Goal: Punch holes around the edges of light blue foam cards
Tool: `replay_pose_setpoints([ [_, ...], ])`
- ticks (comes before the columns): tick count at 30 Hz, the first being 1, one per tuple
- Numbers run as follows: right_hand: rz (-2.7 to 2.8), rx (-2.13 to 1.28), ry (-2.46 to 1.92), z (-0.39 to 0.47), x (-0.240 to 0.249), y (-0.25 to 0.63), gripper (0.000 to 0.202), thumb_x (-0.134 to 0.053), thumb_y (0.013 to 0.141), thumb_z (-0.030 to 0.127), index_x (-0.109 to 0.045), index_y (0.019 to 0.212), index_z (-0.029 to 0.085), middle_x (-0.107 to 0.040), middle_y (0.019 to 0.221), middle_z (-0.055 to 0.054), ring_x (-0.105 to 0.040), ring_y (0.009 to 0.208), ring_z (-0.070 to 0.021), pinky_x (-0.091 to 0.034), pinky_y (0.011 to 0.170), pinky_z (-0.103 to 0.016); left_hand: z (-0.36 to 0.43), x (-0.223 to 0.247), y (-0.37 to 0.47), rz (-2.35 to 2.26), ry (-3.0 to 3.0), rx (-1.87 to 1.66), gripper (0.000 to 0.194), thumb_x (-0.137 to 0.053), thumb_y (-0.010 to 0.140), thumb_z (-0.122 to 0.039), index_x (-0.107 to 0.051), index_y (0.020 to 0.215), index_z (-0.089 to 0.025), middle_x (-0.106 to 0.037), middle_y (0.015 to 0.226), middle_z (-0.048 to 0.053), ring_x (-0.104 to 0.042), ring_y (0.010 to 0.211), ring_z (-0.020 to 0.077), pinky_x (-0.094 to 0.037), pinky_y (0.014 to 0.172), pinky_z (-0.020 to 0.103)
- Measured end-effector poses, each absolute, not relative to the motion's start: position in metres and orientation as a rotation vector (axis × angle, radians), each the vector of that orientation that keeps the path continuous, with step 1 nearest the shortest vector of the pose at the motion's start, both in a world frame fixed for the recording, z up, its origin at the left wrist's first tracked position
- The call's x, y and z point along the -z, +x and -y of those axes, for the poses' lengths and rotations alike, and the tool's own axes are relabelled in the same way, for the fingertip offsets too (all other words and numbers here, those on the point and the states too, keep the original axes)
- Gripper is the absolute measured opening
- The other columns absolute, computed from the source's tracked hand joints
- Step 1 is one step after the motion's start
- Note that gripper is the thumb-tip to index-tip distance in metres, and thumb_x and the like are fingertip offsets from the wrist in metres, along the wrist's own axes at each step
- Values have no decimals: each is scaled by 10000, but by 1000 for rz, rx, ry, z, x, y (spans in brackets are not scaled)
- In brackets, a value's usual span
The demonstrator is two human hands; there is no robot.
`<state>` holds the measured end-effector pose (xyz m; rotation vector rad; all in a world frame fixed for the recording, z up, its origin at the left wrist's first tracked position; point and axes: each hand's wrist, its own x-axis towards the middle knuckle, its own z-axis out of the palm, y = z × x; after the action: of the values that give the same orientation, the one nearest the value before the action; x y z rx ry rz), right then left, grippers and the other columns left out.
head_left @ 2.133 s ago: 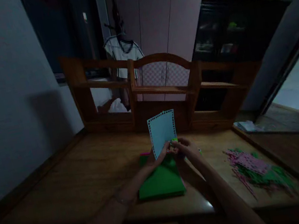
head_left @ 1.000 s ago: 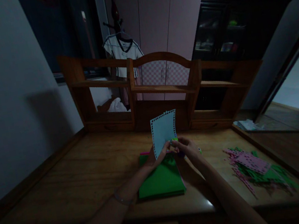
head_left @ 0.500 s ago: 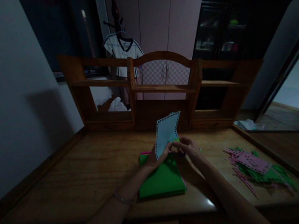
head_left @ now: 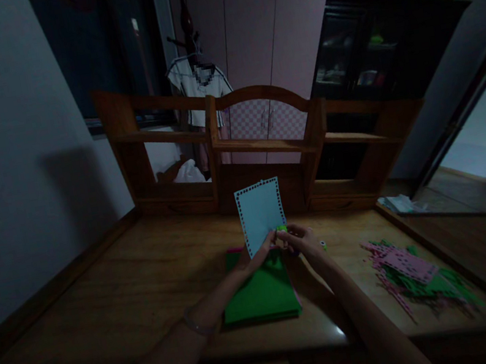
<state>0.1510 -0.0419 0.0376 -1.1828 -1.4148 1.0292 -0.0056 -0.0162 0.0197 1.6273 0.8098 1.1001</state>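
Paper (head_left: 261, 213) stood upright, pinched in your left hand (head_left: 262, 254), while your right fingers (head_left: 296, 236) pressed a small green thing (head_left: 281, 229) at its lower edge.

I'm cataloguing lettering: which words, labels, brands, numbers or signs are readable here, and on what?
No text is readable.
White shirt with dark trim: collar pixelated, nothing readable.
Black glass-fronted cabinet: contents too dark and blurred.
Pale blue sheet with dark-spotted border: no lettering visible.
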Motion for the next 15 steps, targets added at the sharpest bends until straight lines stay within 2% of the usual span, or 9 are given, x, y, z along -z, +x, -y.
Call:
replay_pose_setpoints([
  [8, 1429, -1033, -1199, 46, -42, 148, 361, -696, 658, 495, -663, 848, 190, -597, 612, 4, -527, 529, -130, -389, 469, -232, 6, -5, -3, -959, 1567, -1190, 432, -441, 831, -528, -668, 847, -160, -688, 905, 70, -622, 854, 196, -458, 887, 320],
  [11, 1442, -1037, -1183, 47, -41, 148, 362, -676, 683, 490, -660, 884, 190, -614, 656, -5, -536, 551, -131, -402, 483, -232, 3, -1, -3, -913, 1583, -1174, 461, -409, 840, -547, -654, 821, -157, -679, 873, 67, -620, 819, 185, -458, 882, 315],
  [15, 1466, -1012, -1174, 46, -40, 148, 348, -673, 683, 494, -661, 857, 192, -602, 609, 6, -526, 525, -126, -388, 478, -233, -2, 3, -4, -950, 1579, -1165, 467, -425, 821, -568, -648, 771, -161, -671, 827, 62, -617, 814, 188, -457, 877, 316],
])
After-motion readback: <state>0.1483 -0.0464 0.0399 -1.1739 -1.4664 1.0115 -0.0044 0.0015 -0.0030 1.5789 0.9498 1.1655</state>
